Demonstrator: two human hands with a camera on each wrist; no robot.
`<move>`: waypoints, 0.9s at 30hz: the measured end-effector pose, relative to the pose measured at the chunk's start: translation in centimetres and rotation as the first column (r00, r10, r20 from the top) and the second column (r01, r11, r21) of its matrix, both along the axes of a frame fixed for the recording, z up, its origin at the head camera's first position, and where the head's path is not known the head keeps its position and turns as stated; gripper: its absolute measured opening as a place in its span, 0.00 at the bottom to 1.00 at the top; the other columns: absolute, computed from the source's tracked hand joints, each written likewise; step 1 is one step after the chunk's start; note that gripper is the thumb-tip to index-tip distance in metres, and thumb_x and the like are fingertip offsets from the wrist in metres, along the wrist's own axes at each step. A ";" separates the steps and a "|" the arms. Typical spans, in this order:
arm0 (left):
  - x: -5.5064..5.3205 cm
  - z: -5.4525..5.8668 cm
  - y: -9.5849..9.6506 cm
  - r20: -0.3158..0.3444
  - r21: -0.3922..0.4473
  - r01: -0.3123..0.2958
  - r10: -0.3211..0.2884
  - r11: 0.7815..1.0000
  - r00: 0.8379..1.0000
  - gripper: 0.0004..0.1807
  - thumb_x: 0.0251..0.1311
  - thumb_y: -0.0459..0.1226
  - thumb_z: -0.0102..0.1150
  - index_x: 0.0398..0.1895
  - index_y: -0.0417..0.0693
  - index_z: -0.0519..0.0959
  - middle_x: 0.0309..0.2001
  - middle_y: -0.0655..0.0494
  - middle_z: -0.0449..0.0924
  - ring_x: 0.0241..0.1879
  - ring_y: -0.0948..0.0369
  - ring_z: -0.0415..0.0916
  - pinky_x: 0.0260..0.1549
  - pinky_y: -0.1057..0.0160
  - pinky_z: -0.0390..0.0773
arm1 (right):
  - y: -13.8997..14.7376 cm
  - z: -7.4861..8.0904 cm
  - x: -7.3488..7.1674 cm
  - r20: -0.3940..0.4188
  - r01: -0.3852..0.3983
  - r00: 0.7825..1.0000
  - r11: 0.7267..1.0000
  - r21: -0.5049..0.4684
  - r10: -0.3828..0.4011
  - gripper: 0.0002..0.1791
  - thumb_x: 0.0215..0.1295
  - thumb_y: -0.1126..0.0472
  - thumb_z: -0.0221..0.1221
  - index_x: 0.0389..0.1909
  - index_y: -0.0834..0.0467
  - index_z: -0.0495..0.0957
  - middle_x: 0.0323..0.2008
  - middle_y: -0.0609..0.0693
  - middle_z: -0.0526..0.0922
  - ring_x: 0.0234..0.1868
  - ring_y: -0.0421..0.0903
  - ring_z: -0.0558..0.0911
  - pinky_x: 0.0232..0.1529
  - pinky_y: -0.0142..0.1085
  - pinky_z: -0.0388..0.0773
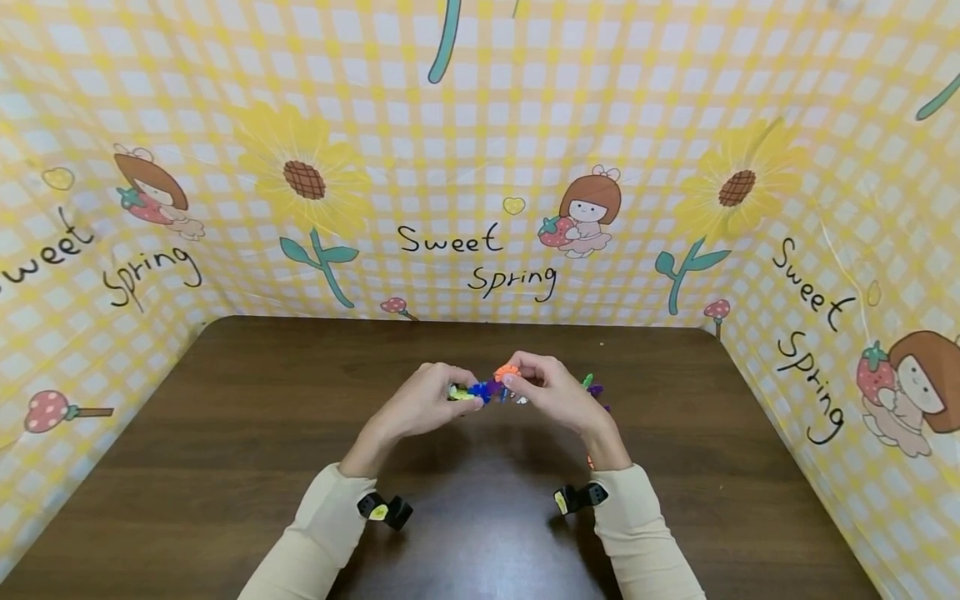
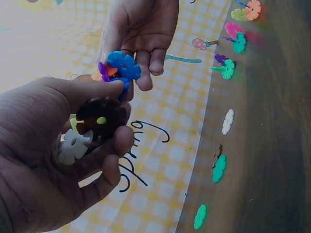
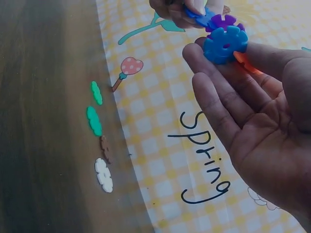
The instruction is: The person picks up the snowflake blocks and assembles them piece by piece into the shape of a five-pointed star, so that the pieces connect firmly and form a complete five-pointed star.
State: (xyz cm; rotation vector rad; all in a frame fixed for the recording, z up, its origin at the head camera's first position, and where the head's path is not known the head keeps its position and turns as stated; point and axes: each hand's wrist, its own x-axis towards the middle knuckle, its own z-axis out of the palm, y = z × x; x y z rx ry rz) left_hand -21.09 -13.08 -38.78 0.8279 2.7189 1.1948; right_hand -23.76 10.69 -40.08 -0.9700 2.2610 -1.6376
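Between the two hands is a joined chain of small flower-shaped plastic interlocking discs. My left hand [image 1: 423,402] grips one end of it, with thumb and fingers around a blue disc. A dark brown disc [image 2: 111,110] and a white disc [image 2: 74,146] hang from the chain by the left palm. At the other end my right hand [image 1: 558,396] pinches an orange disc [image 1: 506,372] between thumb and forefinger, its other fingers loosely extended. A purple disc [image 3: 221,22] and another blue disc [image 3: 218,48] sit in the chain between the hands.
On the brown table [image 1: 480,533] lie loose discs: a white one [image 2: 228,122], green ones [image 2: 219,170] and a brown one [image 3: 105,149]. Small joined clusters, one with a pink disc [image 2: 234,30], stand nearby. A yellow checked cloth [image 1: 450,150] walls the table's back and sides.
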 end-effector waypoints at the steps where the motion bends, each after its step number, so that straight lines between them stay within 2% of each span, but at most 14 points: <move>1: 0.0 0.0 0.1 0.015 -0.005 0.003 -0.003 1.000 1.000 0.04 0.62 0.38 0.68 0.32 0.48 0.85 0.24 0.61 0.78 0.21 0.65 0.70 0.20 0.66 0.72 | -0.1 0.0 0.0 -0.002 0.000 1.000 1.000 0.003 0.000 0.07 0.76 0.59 0.55 0.41 0.56 0.80 0.30 0.57 0.82 0.30 0.49 0.76 0.33 0.36 0.74; 4: 0.0 -0.2 0.2 0.065 -0.041 0.014 -0.011 0.999 0.998 0.08 0.63 0.42 0.69 0.34 0.46 0.82 0.24 0.61 0.78 0.21 0.65 0.71 0.22 0.66 0.72 | -0.3 -0.3 -0.1 -0.002 -0.002 1.000 1.000 0.017 0.002 0.07 0.76 0.59 0.55 0.43 0.57 0.80 0.31 0.61 0.81 0.32 0.58 0.77 0.33 0.39 0.76; 8: 0.0 -0.7 0.4 0.138 -0.078 0.022 -0.011 0.997 0.990 0.15 0.64 0.47 0.67 0.39 0.44 0.79 0.23 0.61 0.80 0.22 0.63 0.77 0.24 0.65 0.75 | -0.8 -0.7 -0.2 0.008 -0.005 1.000 0.999 0.045 0.004 0.09 0.76 0.59 0.55 0.47 0.58 0.80 0.33 0.56 0.84 0.34 0.65 0.78 0.32 0.41 0.76; 11: -0.1 -0.9 0.4 0.163 -0.045 0.030 -0.022 0.999 0.986 0.15 0.67 0.46 0.64 0.41 0.43 0.79 0.23 0.60 0.82 0.25 0.58 0.82 0.27 0.64 0.78 | -0.9 -1.0 -0.3 0.000 0.012 1.000 0.998 0.069 -0.012 0.10 0.76 0.57 0.55 0.48 0.59 0.80 0.34 0.54 0.86 0.35 0.63 0.81 0.32 0.40 0.76; 14: -0.1 -1.0 0.2 0.168 0.000 0.029 -0.028 1.000 0.985 0.14 0.68 0.44 0.62 0.44 0.41 0.79 0.23 0.59 0.82 0.27 0.54 0.83 0.28 0.62 0.78 | -0.7 -1.2 -0.6 -0.003 0.036 0.999 0.996 0.079 -0.036 0.14 0.78 0.55 0.51 0.46 0.60 0.81 0.33 0.56 0.86 0.36 0.60 0.83 0.35 0.44 0.79; 17: -0.2 -1.0 0.0 0.160 0.015 0.023 -0.026 1.000 0.987 0.14 0.69 0.43 0.62 0.45 0.41 0.79 0.24 0.58 0.83 0.26 0.56 0.83 0.28 0.62 0.77 | -0.5 -1.6 -0.9 -0.010 0.061 0.998 0.994 0.094 -0.061 0.17 0.80 0.55 0.48 0.43 0.62 0.82 0.34 0.59 0.85 0.34 0.56 0.84 0.36 0.51 0.80; 19: -0.3 -1.0 -0.1 0.157 0.018 0.020 -0.023 1.000 0.987 0.13 0.69 0.43 0.62 0.45 0.41 0.78 0.25 0.56 0.84 0.26 0.57 0.82 0.28 0.62 0.75 | -0.5 -2.0 -1.1 -0.044 0.094 0.995 0.986 0.135 -0.089 0.16 0.80 0.57 0.48 0.43 0.62 0.82 0.36 0.60 0.85 0.32 0.52 0.83 0.36 0.51 0.81; 21: -0.3 -0.9 -0.2 0.166 0.028 0.016 -0.021 0.999 0.986 0.13 0.68 0.42 0.62 0.45 0.41 0.77 0.26 0.53 0.85 0.27 0.56 0.82 0.27 0.63 0.74 | -0.5 -2.5 -1.2 -0.102 0.138 0.988 0.969 0.207 -0.119 0.14 0.78 0.60 0.51 0.45 0.62 0.83 0.38 0.60 0.84 0.33 0.50 0.81 0.37 0.50 0.80; 23: -0.3 -0.8 -0.3 0.187 0.038 0.012 -0.018 0.999 0.982 0.13 0.68 0.41 0.62 0.47 0.41 0.76 0.28 0.50 0.86 0.29 0.51 0.83 0.27 0.63 0.72 | -0.6 -3.2 -1.3 -0.157 0.182 0.978 0.934 0.308 -0.138 0.12 0.76 0.62 0.54 0.51 0.62 0.83 0.44 0.59 0.82 0.39 0.50 0.81 0.42 0.49 0.80; 25: -0.2 -0.7 -0.3 0.205 0.050 0.007 -0.017 0.999 0.979 0.13 0.68 0.40 0.61 0.49 0.42 0.75 0.30 0.47 0.86 0.31 0.47 0.83 0.27 0.63 0.71 | -0.6 -3.7 -1.2 -0.205 0.214 0.969 0.879 0.427 -0.137 0.15 0.74 0.64 0.56 0.58 0.62 0.80 0.53 0.60 0.78 0.50 0.54 0.79 0.50 0.49 0.78; 27: -0.2 -0.5 -0.3 0.218 0.059 0.006 -0.019 0.998 0.976 0.14 0.68 0.40 0.61 0.51 0.43 0.75 0.31 0.46 0.85 0.31 0.45 0.82 0.26 0.62 0.73 | -0.7 -4.2 -1.1 -0.202 0.213 0.972 0.816 0.538 -0.120 0.22 0.73 0.65 0.57 0.66 0.63 0.73 0.63 0.62 0.72 0.62 0.59 0.73 0.59 0.52 0.73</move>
